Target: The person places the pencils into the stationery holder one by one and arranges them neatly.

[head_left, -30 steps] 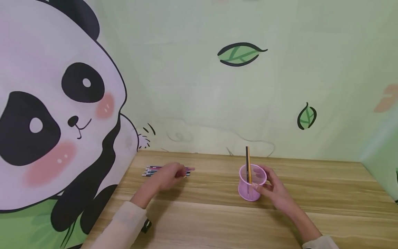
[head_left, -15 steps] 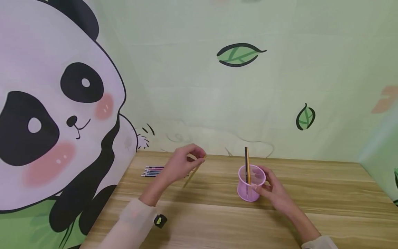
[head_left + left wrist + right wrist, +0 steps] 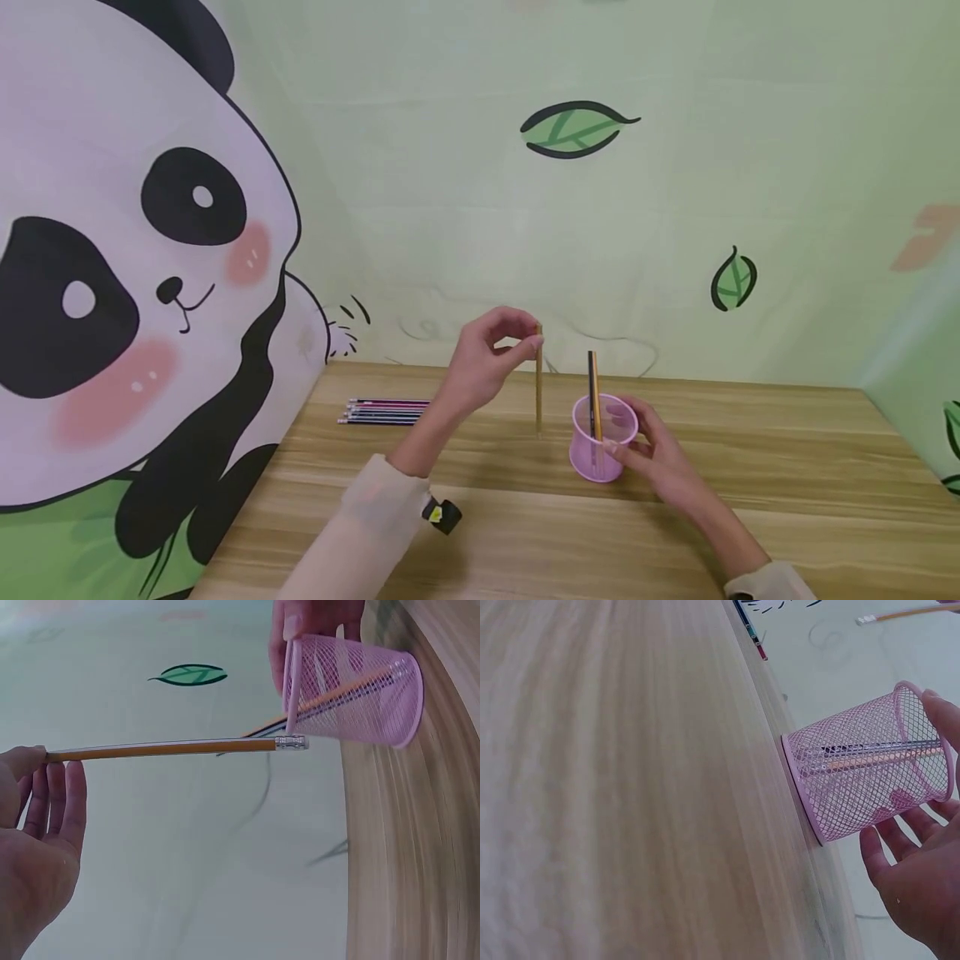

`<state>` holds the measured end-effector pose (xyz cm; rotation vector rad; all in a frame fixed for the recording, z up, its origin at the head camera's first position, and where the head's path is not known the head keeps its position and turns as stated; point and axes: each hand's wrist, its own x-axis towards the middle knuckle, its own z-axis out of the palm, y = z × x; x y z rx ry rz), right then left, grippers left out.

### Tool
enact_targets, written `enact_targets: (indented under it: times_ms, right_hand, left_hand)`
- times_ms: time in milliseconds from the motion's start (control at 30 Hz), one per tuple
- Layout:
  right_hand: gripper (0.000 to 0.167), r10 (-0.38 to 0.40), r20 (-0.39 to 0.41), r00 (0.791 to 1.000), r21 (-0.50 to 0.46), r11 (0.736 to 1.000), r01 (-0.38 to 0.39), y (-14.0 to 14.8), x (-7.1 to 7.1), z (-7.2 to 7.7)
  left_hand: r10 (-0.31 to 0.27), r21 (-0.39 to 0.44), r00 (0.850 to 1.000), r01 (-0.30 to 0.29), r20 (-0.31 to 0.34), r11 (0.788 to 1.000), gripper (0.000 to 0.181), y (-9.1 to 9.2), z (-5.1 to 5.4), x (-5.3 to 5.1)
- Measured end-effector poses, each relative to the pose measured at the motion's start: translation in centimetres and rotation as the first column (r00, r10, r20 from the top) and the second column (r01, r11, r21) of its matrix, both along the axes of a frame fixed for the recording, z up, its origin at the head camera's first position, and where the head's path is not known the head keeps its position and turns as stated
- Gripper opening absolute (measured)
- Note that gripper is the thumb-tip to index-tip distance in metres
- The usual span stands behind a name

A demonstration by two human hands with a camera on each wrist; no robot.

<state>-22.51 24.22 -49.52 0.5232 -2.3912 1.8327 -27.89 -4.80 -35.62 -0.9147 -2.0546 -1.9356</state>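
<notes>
One pencil (image 3: 538, 383) pinched between thumb and fingertips of the left hand (image 3: 487, 358), held right up near the top, so a pretty narrow grip. Hanging about straight down, eraser end lowest, clear of the table (image 3: 525, 533). Just to the right of it: pink mesh cup (image 3: 581, 454), standing upright, mouth up, with the right hand (image 3: 663, 458) holding it by the rim from the other side. Long axes of pencil and cup more or less parallel, but a sideways gap between them, so not over the mouth. Already in the cup, leaning and poking out: dark pencil (image 3: 591, 379), yellow pencil (image 3: 597, 382). More pencils (image 3: 386, 411) lying flat side by side, well off to the left, partly hidden behind the left arm (image 3: 420, 446).
</notes>
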Motion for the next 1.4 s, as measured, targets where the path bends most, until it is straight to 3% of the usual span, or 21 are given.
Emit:
enact_targets:
  times_ms: [300, 467, 600, 833, 1033, 1400]
  right_hand:
    - [0.072, -0.009, 0.001, 1.0, 0.015, 1.0, 0.009, 0.0, 0.2, 0.1]
    - [0.072, 0.008, 0.012, 1.0, -0.011, 1.0, -0.008, -0.1, 0.2, 0.4]
    - [0.072, 0.008, 0.008, 1.0, 0.0, 1.0, -0.008, 0.0, 0.2, 0.5]
    - [0.072, 0.014, 0.021, 1.0, 0.001, 1.0, -0.014, 0.1, 0.0, 0.4]
    - [0.072, 0.013, 0.022, 1.0, -0.006, 1.0, -0.012, 0.0, -0.1, 0.2]
    - [0.073, 0.019, 0.013, 1.0, -0.014, 1.0, -0.019, 0.3, -0.3, -0.1]
  left_hand:
    - [-0.004, 0.206, 1.0, 0.009, -0.026, 0.979, 0.018, 3.0, 0.2, -0.7]
    - [0.023, 0.238, 0.999, -0.015, -0.029, 0.971, 0.018, 4.4, -0.1, -0.8]
    - [0.067, 0.214, 0.998, -0.069, 0.016, 0.974, 0.017, 5.4, -1.3, -0.9]
    - [0.172, 0.134, 0.981, -0.183, 0.089, 0.974, 0.014, 7.2, -4.6, -1.2]
    - [0.193, 0.083, 0.968, -0.208, 0.158, 0.975, 0.015, 8.3, -6.0, -1.5]
    - [0.203, 0.023, 0.959, -0.212, 0.199, 0.977, 0.016, 9.0, -7.6, -2.2]
